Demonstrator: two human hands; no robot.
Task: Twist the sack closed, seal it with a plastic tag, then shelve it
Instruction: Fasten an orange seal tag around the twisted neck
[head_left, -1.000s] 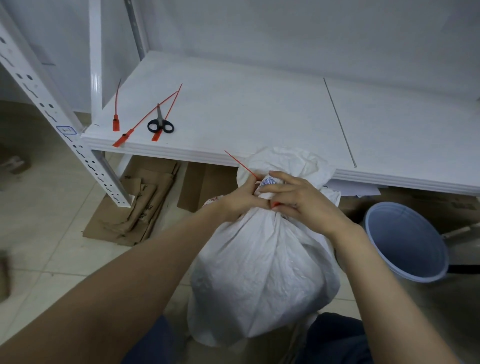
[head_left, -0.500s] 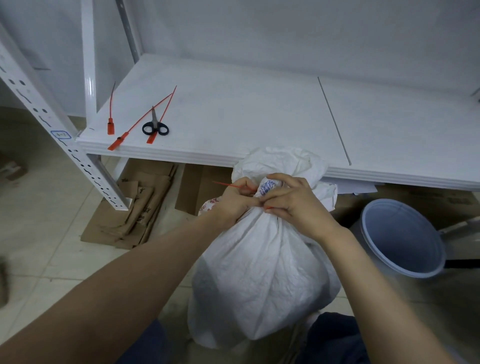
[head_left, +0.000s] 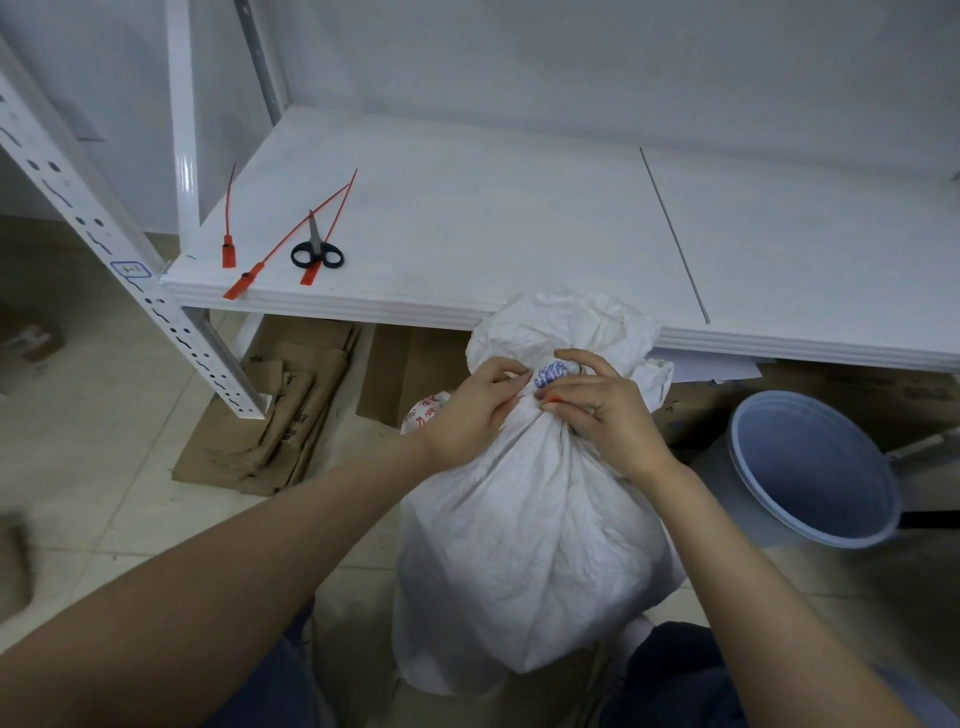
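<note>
A full white woven sack (head_left: 530, 545) stands on the floor between my knees, its neck twisted and its loose top bunched up against the shelf edge. My left hand (head_left: 470, 413) grips the left side of the neck. My right hand (head_left: 602, 410) curls over the right side and pinches the orange plastic tag (head_left: 551, 399), of which only small bits show between the fingers. The white shelf (head_left: 493, 223) lies just behind the sack.
Three spare orange tags (head_left: 244, 280) and black-handled scissors (head_left: 317, 252) lie near the shelf's left front corner. A blue-grey bucket (head_left: 810, 467) stands on the floor at right. Flattened cardboard (head_left: 280, 415) lies under the shelf, beside a slanted white perforated upright (head_left: 130, 275).
The tag's long orange tail that stuck out to the upper left has drawn in and vanished between my fingers. Both hands stay on the sack's neck.
</note>
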